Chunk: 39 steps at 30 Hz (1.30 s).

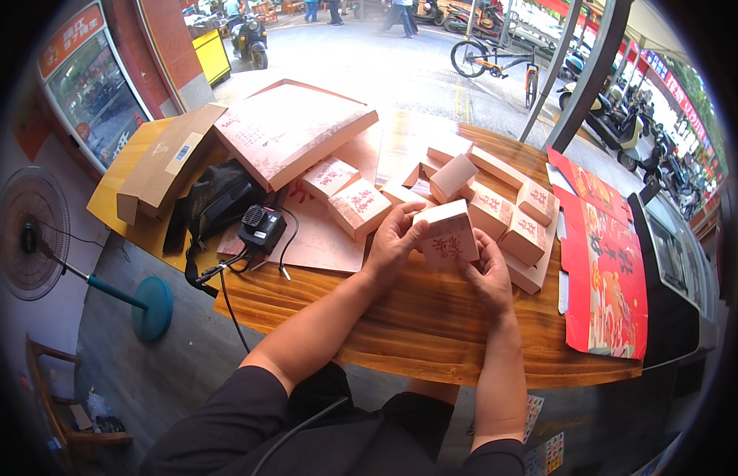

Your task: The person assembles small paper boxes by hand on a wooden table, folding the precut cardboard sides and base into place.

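Observation:
Between my two hands is a small pale pink cardboard box [446,236] with red printing on its front, held above the wooden table. My left hand [396,242] grips its left side, thumb near the top edge. Around the right side are the fingers of my right hand [489,274]. Just beyond stands a larger open pink tray box [535,279] with several similar small boxes in and on it, one a tilted small box [454,176]. Left of my hands, two more small boxes [359,208] sit side by side on flat pink card.
A big pink lid [297,131] and a brown carton [166,163] lie at the back left. Near them are a black bag [218,194] and a cabled black device [262,228]. Red printed packaging [603,278] lies at right. A fan [151,308] stands on the floor at left.

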Each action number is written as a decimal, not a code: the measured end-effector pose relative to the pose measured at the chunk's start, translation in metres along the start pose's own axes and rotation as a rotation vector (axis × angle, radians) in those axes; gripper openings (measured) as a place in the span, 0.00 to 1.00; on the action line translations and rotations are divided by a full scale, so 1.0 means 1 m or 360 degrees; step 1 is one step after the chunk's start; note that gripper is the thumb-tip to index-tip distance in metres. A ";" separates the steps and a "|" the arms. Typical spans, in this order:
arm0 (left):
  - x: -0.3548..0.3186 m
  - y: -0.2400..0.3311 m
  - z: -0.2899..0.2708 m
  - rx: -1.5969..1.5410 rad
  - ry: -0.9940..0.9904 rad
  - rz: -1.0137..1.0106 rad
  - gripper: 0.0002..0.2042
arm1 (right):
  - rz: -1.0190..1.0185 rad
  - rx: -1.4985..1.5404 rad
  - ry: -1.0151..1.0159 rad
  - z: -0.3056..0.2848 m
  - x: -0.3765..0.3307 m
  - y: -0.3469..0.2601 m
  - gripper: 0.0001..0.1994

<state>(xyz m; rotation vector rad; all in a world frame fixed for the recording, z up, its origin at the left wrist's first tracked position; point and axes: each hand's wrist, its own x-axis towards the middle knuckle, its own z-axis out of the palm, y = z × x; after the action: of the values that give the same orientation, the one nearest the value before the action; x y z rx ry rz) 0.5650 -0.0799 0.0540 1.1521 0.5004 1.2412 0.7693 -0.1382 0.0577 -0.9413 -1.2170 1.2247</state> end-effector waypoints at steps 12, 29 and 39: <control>0.000 0.003 0.004 -0.0079 -0.0262 -0.0207 0.27 | 0.0015 0.0205 0.0059 -0.005 -0.002 -0.003 0.23; -0.002 0.004 0.005 0.0070 -0.0208 -0.0181 0.24 | -0.0140 0.0118 0.0294 -0.004 0.000 0.000 0.19; 0.001 -0.002 0.003 -0.0069 0.0028 -0.0203 0.23 | -0.0374 0.0222 0.0080 -0.002 -0.004 -0.001 0.21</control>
<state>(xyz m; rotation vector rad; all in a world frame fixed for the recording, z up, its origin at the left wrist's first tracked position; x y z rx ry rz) 0.5686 -0.0801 0.0535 1.0572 0.5494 1.1476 0.7718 -0.1421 0.0581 -0.7009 -1.1512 1.0777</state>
